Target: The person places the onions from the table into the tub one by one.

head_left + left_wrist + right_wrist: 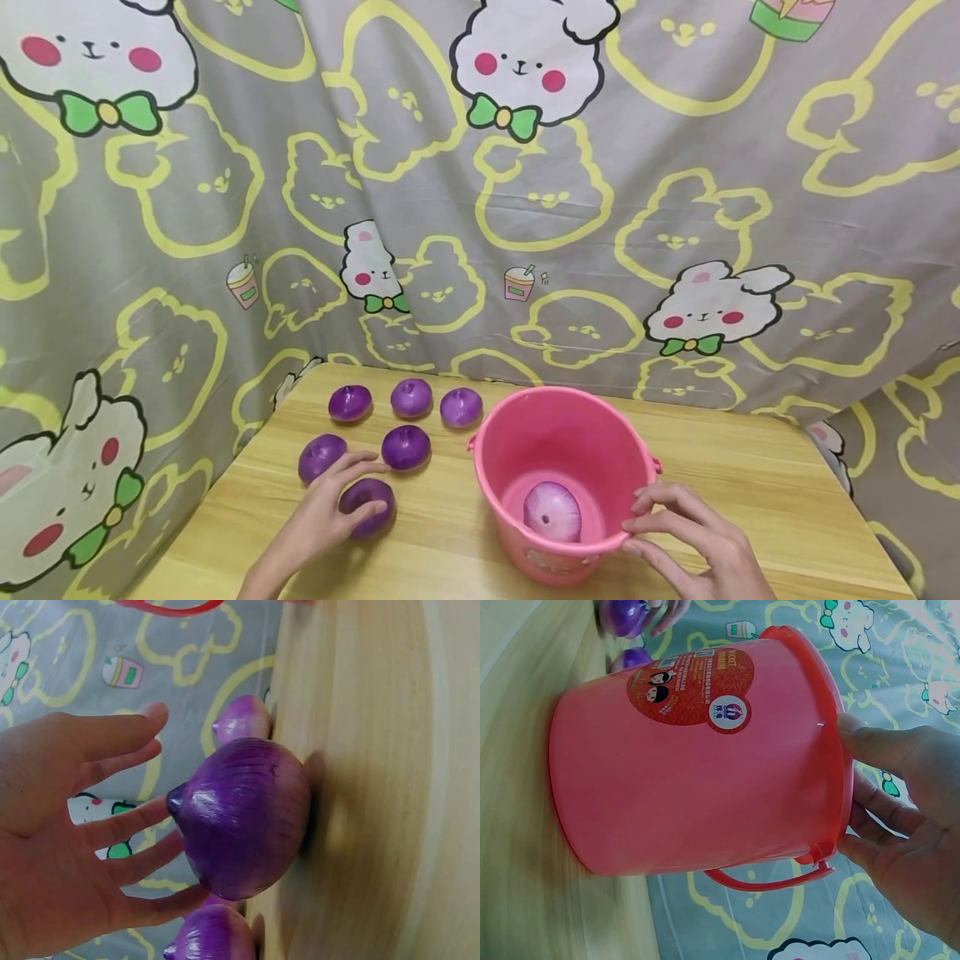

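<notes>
My left hand [318, 508] reaches over the nearest purple onion [377, 493] on the table, fingers spread and thumb apart. In the left wrist view that onion stands on its base with its pointed tip toward the palm; whether a fingertip touches it I cannot tell. My right hand [705, 546] holds the right rim of a pink bucket [558, 442], thumb outside and fingers over the edge, as the right wrist view also shows. One paler purple onion [552, 510] lies at the bottom of the bucket. The bucket stands upright.
Several more purple onions [406, 447] sit on the wooden table [742, 475] left of the bucket. A grey patterned curtain [570, 267] hangs behind and beside the table. The bucket's handle [772, 885] hangs down at its side.
</notes>
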`<move>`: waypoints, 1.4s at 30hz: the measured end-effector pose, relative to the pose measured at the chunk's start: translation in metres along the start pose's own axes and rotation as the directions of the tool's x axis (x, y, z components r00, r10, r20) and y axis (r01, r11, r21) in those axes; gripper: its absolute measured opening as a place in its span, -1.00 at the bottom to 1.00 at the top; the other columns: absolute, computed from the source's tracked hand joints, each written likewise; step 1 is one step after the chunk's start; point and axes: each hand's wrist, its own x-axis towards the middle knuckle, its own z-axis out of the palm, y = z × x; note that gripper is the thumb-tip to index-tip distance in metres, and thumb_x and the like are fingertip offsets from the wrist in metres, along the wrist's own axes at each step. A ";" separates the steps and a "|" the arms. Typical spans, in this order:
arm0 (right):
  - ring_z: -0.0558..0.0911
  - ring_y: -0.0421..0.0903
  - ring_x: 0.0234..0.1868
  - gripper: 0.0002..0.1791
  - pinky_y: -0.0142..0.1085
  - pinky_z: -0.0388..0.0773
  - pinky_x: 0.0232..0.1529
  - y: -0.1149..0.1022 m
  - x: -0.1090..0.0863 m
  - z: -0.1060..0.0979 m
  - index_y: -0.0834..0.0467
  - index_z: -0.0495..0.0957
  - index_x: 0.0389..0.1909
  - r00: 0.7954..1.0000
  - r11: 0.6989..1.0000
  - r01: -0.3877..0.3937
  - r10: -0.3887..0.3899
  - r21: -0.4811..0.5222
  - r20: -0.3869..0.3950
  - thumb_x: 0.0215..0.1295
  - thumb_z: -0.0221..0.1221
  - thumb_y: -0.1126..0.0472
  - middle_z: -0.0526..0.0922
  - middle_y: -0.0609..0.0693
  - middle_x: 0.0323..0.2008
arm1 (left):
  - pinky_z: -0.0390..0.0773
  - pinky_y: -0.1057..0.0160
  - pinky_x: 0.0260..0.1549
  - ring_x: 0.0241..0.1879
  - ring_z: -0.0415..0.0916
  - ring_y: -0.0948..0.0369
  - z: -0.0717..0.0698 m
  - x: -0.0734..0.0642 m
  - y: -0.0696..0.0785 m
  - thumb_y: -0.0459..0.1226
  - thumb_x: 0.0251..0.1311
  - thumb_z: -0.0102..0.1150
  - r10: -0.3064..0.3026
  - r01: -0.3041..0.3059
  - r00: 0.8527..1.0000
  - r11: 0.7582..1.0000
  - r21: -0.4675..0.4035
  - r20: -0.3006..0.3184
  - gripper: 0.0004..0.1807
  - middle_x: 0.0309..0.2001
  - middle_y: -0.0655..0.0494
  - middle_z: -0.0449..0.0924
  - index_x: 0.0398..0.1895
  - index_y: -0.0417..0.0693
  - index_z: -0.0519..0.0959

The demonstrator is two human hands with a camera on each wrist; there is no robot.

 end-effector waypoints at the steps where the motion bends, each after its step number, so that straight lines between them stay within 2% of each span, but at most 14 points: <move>1: 0.58 -0.30 -0.02 -0.48 -0.60 0.53 0.07 0.000 0.000 0.000 -0.20 0.73 -0.18 1.000 1.000 0.001 -0.001 -0.004 -0.002 -0.14 0.62 0.35 0.60 -0.22 -0.05 | 0.56 -0.34 0.04 0.12 0.58 -0.10 0.001 -0.001 0.000 -0.32 -0.05 0.61 -0.007 0.007 1.000 1.000 0.003 0.009 -0.49 0.10 -0.06 0.63 0.05 0.05 0.70; 6: 0.58 -0.30 -0.03 -0.47 -0.60 0.54 0.05 0.000 0.000 -0.001 -0.20 0.72 -0.18 1.000 1.000 0.008 -0.008 -0.013 -0.012 -0.15 0.62 0.36 0.60 -0.22 -0.05 | 0.59 -0.31 0.03 0.11 0.57 -0.14 0.004 -0.002 0.000 -0.27 -0.06 0.62 -0.060 0.060 0.997 0.998 0.006 0.056 -0.46 0.12 -0.06 0.61 0.07 0.11 0.69; 11: 0.58 -0.31 -0.04 -0.46 -0.60 0.55 0.03 0.000 -0.001 -0.001 -0.22 0.72 -0.18 1.000 1.000 0.003 -0.003 -0.019 -0.017 -0.17 0.62 0.36 0.60 -0.23 -0.05 | 0.54 -0.37 0.05 0.14 0.53 -0.22 0.006 -0.002 0.001 -0.22 -0.06 0.63 -0.128 0.129 0.985 0.992 -0.001 0.115 -0.46 0.14 -0.08 0.59 0.08 0.07 0.70; 15: 0.58 -0.30 -0.05 -0.47 -0.60 0.55 0.03 0.001 -0.002 -0.001 -0.17 0.73 -0.20 1.000 1.000 0.013 -0.013 -0.003 -0.017 -0.18 0.62 0.38 0.60 -0.20 -0.06 | 0.53 -0.39 0.05 0.15 0.51 -0.21 0.007 -0.003 0.002 -0.19 -0.08 0.63 -0.153 0.154 0.978 0.988 0.004 0.143 -0.45 0.13 -0.07 0.59 0.07 0.07 0.70; 21: 0.58 -0.31 -0.06 -0.48 -0.60 0.56 0.02 0.000 -0.003 -0.001 -0.18 0.73 -0.20 1.000 1.000 -0.001 0.001 -0.007 -0.015 -0.16 0.62 0.38 0.60 -0.21 -0.06 | 0.51 -0.38 0.09 0.14 0.52 -0.18 0.011 -0.005 0.001 -0.22 -0.15 0.66 -0.153 0.153 0.978 0.988 0.010 0.144 -0.42 0.12 -0.04 0.59 0.06 0.10 0.71; 26: 0.58 -0.31 -0.05 -0.48 -0.60 0.55 0.02 0.001 -0.003 -0.002 -0.19 0.73 -0.20 1.000 1.000 0.001 -0.001 -0.012 -0.017 -0.16 0.62 0.37 0.60 -0.21 -0.06 | 0.50 -0.41 0.09 0.16 0.49 -0.20 0.012 -0.007 0.000 -0.20 -0.17 0.67 -0.185 0.183 0.965 0.983 0.027 0.186 -0.40 0.14 -0.05 0.57 0.07 0.12 0.70; 29: 0.57 -0.29 -0.04 -0.47 -0.60 0.55 0.03 0.003 -0.004 -0.001 -0.17 0.73 -0.19 1.000 1.000 0.019 -0.019 0.004 -0.021 -0.17 0.62 0.38 0.61 -0.19 -0.06 | 0.51 -0.39 0.09 0.16 0.49 -0.21 0.011 -0.007 -0.001 -0.20 -0.16 0.67 -0.182 0.180 0.962 0.983 0.027 0.206 -0.40 0.14 -0.07 0.57 0.06 0.10 0.70; 35: 0.59 -0.25 -0.04 -0.45 -0.59 0.54 0.06 0.006 -0.003 0.003 -0.13 0.74 -0.16 0.996 0.996 0.080 -0.078 0.034 -0.038 -0.19 0.62 0.41 0.62 -0.13 -0.05 | 0.56 -0.34 0.05 0.12 0.51 -0.18 0.006 -0.010 -0.001 -0.18 -0.12 0.66 -0.152 0.151 0.967 0.988 0.021 0.206 -0.43 0.11 -0.07 0.56 0.05 0.06 0.69; 42: 0.59 -0.26 -0.03 -0.47 -0.59 0.54 0.07 0.005 -0.002 0.003 -0.15 0.73 -0.17 0.998 0.998 0.054 -0.053 0.038 -0.028 -0.16 0.61 0.39 0.62 -0.15 -0.05 | 0.60 -0.29 0.03 0.11 0.54 -0.15 0.004 -0.012 -0.004 -0.19 -0.05 0.63 -0.163 0.160 0.964 0.987 0.027 0.212 -0.46 0.10 -0.04 0.56 0.07 0.05 0.69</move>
